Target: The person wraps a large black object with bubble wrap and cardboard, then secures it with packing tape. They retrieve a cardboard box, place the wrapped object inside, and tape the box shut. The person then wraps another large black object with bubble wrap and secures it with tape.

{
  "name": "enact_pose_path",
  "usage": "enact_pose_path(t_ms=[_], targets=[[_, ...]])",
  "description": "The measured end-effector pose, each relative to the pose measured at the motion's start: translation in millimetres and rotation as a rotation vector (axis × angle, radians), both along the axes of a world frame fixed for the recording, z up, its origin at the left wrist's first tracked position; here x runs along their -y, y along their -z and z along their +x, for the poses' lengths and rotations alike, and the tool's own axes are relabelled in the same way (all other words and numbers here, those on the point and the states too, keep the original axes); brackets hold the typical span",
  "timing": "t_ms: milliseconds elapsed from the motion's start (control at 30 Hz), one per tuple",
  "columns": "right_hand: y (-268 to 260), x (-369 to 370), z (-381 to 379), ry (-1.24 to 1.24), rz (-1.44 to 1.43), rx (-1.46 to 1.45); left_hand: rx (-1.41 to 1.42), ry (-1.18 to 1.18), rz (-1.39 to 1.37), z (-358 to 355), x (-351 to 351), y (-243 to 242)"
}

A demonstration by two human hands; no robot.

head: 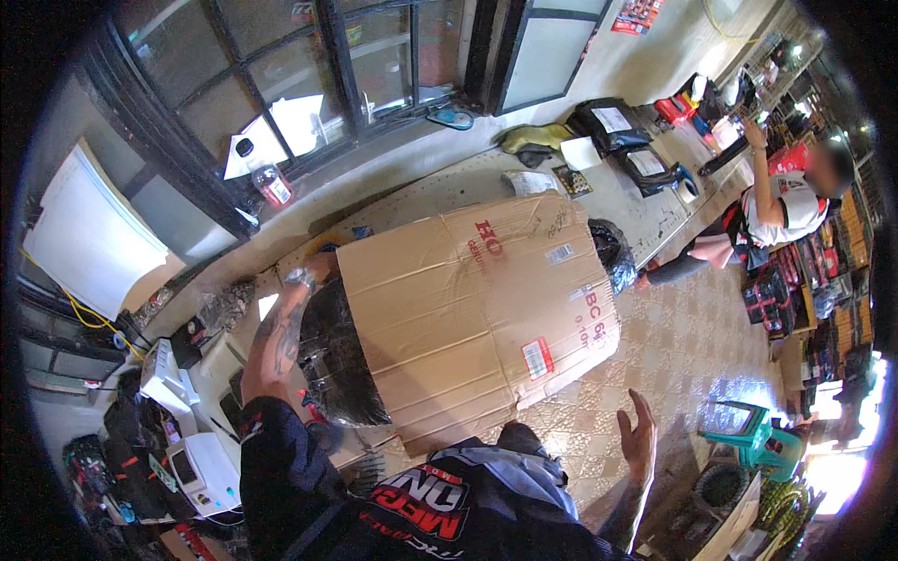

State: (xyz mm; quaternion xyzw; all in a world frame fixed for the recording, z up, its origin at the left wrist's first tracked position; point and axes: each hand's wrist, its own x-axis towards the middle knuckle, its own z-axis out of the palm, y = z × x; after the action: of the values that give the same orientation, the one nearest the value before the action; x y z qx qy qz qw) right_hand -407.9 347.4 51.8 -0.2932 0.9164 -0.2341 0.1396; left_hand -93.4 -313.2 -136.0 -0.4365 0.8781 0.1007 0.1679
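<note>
A large sheet of brown cardboard [435, 301] with red print and a barcode label [537, 359] lies over a bundle in black plastic wrap [340, 357]. Black plastic also shows past its far end. At the cardboard's upper left corner is my left hand [321, 268], a watch on its wrist. Its fingers are partly hidden, so whether it grips the edge is unclear. My right hand [640, 438] is raised over the tiled floor, right of the cardboard and apart from it, fingers spread and holding nothing.
Along the window wall, the long table [484, 175] bears black parcels [609, 126] and a tape roll [687, 189]. A bottle [270, 184] stands on the sill. White label printers [203, 470] sit at left. Another person [782, 200] stands at right, beyond teal stools [754, 435].
</note>
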Motion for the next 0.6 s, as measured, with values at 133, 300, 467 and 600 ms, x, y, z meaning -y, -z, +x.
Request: enact_pose_path(t_ms=[133,300,467,600], targets=[[-14,43,-10,-0.101,-0.074,0.022,-0.09,-0.053,-0.023,27,-13,-46],[-38,129,-21,-0.365,-0.314,0.094,-0.394,-0.188,-0.153,88,-71,-136],[-68,252,-13,-0.805,-0.593,0.494,-0.614,-0.088,-0.492,105,-201,-238],[-79,346,26,-1.203,-0.628,0.818,-0.59,-0.037,-0.511,70,-309,-289]])
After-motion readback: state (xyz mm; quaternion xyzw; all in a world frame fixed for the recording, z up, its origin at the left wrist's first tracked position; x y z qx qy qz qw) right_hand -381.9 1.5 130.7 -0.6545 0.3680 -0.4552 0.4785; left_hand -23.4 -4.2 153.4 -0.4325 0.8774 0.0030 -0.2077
